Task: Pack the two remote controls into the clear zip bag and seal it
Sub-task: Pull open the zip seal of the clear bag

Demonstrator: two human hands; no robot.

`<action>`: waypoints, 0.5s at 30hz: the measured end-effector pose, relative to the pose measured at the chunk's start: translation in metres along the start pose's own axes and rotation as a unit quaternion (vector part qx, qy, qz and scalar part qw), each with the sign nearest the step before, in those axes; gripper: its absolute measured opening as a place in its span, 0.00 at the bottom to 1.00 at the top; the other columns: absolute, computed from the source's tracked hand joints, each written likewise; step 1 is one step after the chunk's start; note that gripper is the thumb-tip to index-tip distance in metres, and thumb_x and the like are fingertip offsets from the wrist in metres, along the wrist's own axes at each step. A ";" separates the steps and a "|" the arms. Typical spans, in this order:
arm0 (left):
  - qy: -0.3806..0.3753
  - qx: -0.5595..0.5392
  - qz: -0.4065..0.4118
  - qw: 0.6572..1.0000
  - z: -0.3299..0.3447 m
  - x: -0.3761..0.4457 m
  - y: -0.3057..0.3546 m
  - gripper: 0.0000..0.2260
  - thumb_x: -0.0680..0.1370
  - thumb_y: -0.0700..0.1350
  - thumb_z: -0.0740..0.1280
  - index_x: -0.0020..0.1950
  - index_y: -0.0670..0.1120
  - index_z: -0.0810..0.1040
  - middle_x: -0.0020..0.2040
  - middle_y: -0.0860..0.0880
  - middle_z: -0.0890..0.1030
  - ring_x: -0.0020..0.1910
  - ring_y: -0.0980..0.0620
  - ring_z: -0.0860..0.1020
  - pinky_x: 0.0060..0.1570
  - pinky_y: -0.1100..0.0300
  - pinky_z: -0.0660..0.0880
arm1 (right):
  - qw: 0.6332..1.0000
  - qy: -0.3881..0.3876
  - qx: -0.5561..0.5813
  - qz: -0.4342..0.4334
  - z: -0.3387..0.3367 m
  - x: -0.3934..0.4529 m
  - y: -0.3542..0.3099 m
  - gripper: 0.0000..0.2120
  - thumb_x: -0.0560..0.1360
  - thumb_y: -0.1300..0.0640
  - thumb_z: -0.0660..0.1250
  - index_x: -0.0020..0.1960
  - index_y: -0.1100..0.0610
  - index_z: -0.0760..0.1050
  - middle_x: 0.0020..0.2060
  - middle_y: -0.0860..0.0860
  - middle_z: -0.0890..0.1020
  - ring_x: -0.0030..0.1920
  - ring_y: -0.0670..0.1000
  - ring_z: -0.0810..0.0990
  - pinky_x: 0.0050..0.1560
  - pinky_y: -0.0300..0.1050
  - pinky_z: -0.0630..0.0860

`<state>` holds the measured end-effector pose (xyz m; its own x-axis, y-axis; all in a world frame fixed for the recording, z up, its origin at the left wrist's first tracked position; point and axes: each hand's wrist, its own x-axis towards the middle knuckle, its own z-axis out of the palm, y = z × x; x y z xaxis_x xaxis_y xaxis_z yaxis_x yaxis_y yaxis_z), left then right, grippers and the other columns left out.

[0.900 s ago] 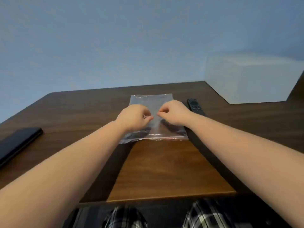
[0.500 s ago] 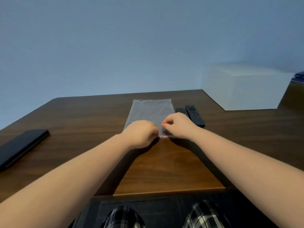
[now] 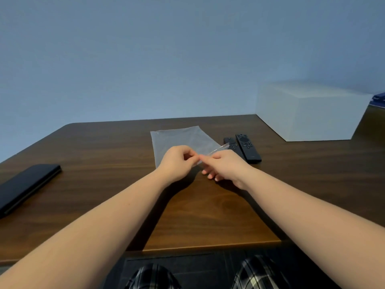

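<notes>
The clear zip bag [image 3: 179, 138] lies flat on the brown table [image 3: 104, 155], its far end pointing away from me. My left hand [image 3: 177, 161] and my right hand [image 3: 225, 165] meet at its near edge, both pinching the opening. The right side of that edge is lifted off the table. Two black remote controls lie side by side just right of the bag: a shorter one [image 3: 231, 142], partly hidden behind my right hand, and a longer one [image 3: 248, 148]. Nothing is visible inside the bag.
A white box [image 3: 308, 113] stands at the back right of the table. A flat black case [image 3: 27, 184] lies near the left edge. My legs in plaid trousers [image 3: 258, 272] show below the table's front edge.
The bag's near edge has come up off the table on the right side. My hands have stayed at that edge, and the view has shifted so both remotes show.
</notes>
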<state>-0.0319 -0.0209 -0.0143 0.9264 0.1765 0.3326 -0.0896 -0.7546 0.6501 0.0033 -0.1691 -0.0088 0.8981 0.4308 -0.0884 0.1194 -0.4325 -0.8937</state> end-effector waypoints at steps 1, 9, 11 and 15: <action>-0.004 -0.011 -0.002 1.000 0.001 -0.001 0.001 0.06 0.75 0.46 0.66 0.43 0.44 0.80 0.38 0.50 0.79 0.41 0.51 0.77 0.42 0.59 0.73 | 0.999 -0.003 0.033 0.002 0.002 0.002 0.002 0.15 0.77 0.47 0.64 0.51 0.59 0.80 0.42 0.55 0.85 0.37 0.48 0.80 0.36 0.39 0.77; -0.018 -0.012 -0.014 1.000 0.006 -0.001 0.001 0.05 0.76 0.45 0.64 0.42 0.47 0.78 0.40 0.49 0.79 0.42 0.51 0.77 0.43 0.58 0.73 | 0.982 -0.032 0.181 0.031 0.000 0.007 0.002 0.12 0.78 0.58 0.65 0.56 0.64 0.78 0.47 0.61 0.84 0.43 0.52 0.85 0.42 0.40 0.83; -0.017 -0.009 -0.011 1.000 0.008 -0.001 -0.001 0.05 0.76 0.46 0.65 0.43 0.46 0.78 0.42 0.48 0.80 0.43 0.51 0.77 0.43 0.58 0.74 | 0.981 -0.024 0.193 0.025 0.000 0.008 0.004 0.11 0.77 0.59 0.66 0.55 0.65 0.79 0.45 0.61 0.84 0.42 0.53 0.85 0.40 0.40 0.83; -0.045 -0.037 -0.007 0.998 0.006 -0.003 -0.005 0.10 0.72 0.52 0.70 0.48 0.48 0.81 0.46 0.50 0.83 0.46 0.54 0.79 0.47 0.59 0.77 | 0.981 0.009 0.194 0.016 0.000 0.013 0.007 0.08 0.75 0.60 0.68 0.49 0.64 0.81 0.41 0.60 0.84 0.37 0.51 0.84 0.39 0.41 0.83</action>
<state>-0.0316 -0.0211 -0.0227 0.9564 0.1263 0.2632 -0.1008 -0.7032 0.7038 0.0155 -0.1661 -0.0162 0.9061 0.4069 -0.1154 -0.0764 -0.1110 -0.9909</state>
